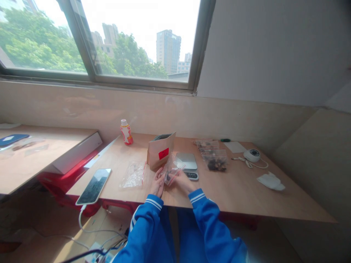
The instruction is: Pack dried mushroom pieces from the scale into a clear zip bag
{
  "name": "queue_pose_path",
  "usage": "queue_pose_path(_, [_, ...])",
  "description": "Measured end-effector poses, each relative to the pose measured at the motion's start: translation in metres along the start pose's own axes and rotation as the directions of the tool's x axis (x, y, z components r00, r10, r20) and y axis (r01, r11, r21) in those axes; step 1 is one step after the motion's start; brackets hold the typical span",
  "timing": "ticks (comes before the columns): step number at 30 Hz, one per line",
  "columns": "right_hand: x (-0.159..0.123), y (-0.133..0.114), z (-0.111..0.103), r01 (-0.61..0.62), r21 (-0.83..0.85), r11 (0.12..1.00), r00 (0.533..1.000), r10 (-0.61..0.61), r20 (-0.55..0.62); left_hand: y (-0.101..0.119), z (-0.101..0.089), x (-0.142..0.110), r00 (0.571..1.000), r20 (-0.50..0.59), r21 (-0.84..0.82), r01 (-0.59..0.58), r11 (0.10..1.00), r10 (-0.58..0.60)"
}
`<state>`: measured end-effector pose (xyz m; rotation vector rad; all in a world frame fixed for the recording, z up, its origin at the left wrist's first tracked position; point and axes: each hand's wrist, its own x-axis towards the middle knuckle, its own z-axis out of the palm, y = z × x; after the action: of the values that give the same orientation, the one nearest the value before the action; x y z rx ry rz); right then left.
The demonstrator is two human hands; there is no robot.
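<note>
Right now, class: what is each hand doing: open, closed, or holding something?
Left hand: closed, holding the clear bag.
Right hand: closed, holding the clear bag.

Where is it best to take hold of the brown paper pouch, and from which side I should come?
Probably grip the brown paper pouch by its flat side panels, below the open top, coming from the left. It stands upright, and the clear plastic bag and digital scale crowd its right. The left hand is nearest.

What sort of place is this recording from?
Probably an indoor packing bench: a digital scale, resealable plastic bags and a kraft paper pouch on a wooden table.
</note>
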<state>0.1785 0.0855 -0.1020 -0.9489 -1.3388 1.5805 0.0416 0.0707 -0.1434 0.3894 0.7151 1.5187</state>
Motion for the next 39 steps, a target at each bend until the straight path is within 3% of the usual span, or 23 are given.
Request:
queue_pose_path(6, [-0.005, -0.003, -0.001, 0.022, -0.028, 0.999, 0.987, -0.026, -0.158, 0.001, 0.000, -0.001, 1.000, -0.008, -0.029, 0.010, 1.000, -0.011])
queue_pose_path(10, [-0.023, -0.018, -0.017, 0.030, -0.144, 0.989, 0.987, -0.052, -0.153, 0.002, 0.001, -0.001, 0.999, -0.034, -0.041, -0.005, 0.999, 0.004])
queue_pose_path(14, [-0.047, -0.044, -0.049, 0.023, -0.282, 0.959, 0.981, -0.076, -0.180, 0.003, 0.001, -0.001, 0.998, -0.060, -0.045, -0.005, 0.999, 0.003])
queue_pose_path(17, [-0.052, -0.079, -0.061, 0.061, -0.441, 0.895, 0.955, -0.181, -0.235, 0.003, 0.002, -0.001, 0.998, -0.070, -0.042, -0.003, 0.999, 0.000])
queue_pose_path(20, [-0.030, -0.123, -0.048, 0.253, -0.495, 0.831, 0.874, -0.416, -0.251, 0.004, 0.003, -0.001, 0.997, -0.079, -0.045, 0.008, 0.999, -0.012])
queue_pose_path(21, [-0.018, -0.136, -0.039, 0.342, -0.480, 0.808, 0.819, -0.507, -0.269, 0.004, 0.003, -0.001, 0.997, -0.081, -0.048, 0.011, 0.999, -0.015])
queue_pose_path(23, [0.013, -0.157, -0.018, 0.487, -0.494, 0.720, 0.660, -0.674, -0.333, 0.003, 0.003, -0.001, 0.997, -0.081, -0.046, 0.014, 0.999, -0.018])
queue_pose_path(25, [0.044, -0.168, 0.003, 0.552, -0.530, 0.644, 0.589, -0.751, -0.300, 0.002, 0.002, 0.000, 0.997, -0.081, -0.034, 0.012, 0.999, -0.015])
queue_pose_path(27, [0.067, -0.170, 0.018, 0.584, -0.569, 0.579, 0.599, -0.780, -0.179, 0.001, 0.000, 0.000, 0.996, -0.089, -0.021, 0.016, 1.000, -0.018])
queue_pose_path(31, [0.085, -0.153, 0.030, 0.596, -0.628, 0.500, 0.683, -0.727, 0.070, 0.000, -0.001, 0.000, 0.995, -0.097, -0.013, 0.030, 0.999, -0.031])
queue_pose_path(35, [0.083, -0.138, 0.025, 0.579, -0.686, 0.441, 0.712, -0.682, 0.164, 0.002, 0.001, -0.003, 0.995, -0.093, -0.009, 0.046, 0.999, -0.047])
queue_pose_path(39, [0.076, -0.141, 0.021, 0.538, -0.777, 0.328, 0.710, -0.673, 0.208, 0.003, 0.004, -0.004, 0.991, -0.125, -0.010, 0.053, 0.999, -0.054])
